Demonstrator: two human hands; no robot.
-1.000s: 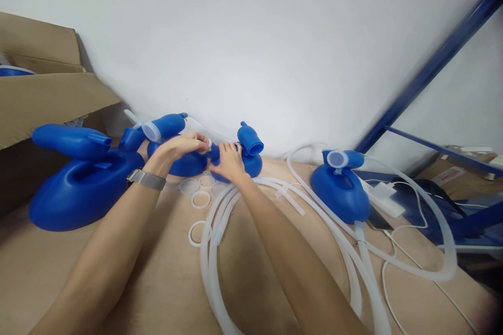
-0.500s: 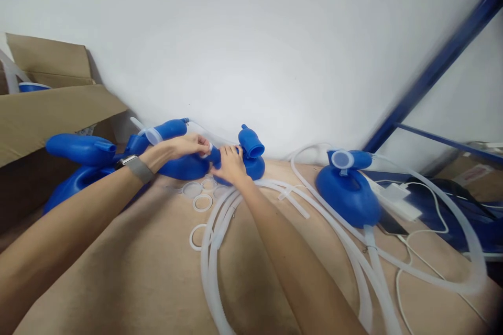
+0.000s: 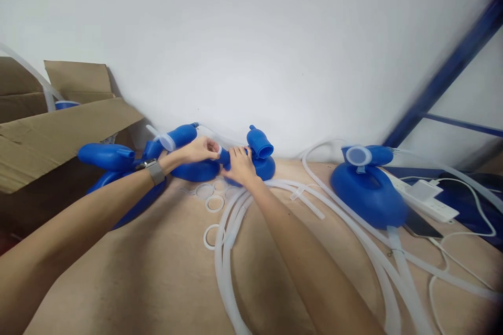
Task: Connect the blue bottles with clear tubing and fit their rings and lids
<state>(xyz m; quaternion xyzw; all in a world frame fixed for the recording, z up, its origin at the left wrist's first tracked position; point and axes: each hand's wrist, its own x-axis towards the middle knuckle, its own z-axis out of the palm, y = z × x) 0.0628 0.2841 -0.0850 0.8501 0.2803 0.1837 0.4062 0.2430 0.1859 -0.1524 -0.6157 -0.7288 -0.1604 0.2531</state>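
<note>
My right hand is wrapped around the neck of a blue plastic bottle near the wall. At the open end of that neck, my left hand pinches a white ring against the rim. A blue funnel-like part sticks up just beyond my right hand. Another blue bottle lies below my left hand. In front of both hands, thin white rings and a clear round lid rest on the table. My fingers hide part of the neck.
Translucent tubes curve across the wooden table. A blue bottle with a clear lid stands right, near a phone and power strip. On the left are more blue bottles and an open cardboard box.
The view has turned slightly left, so everything sits further right in it. Both hands stay at the bottle's neck, and the left fingers are still on the white ring.
</note>
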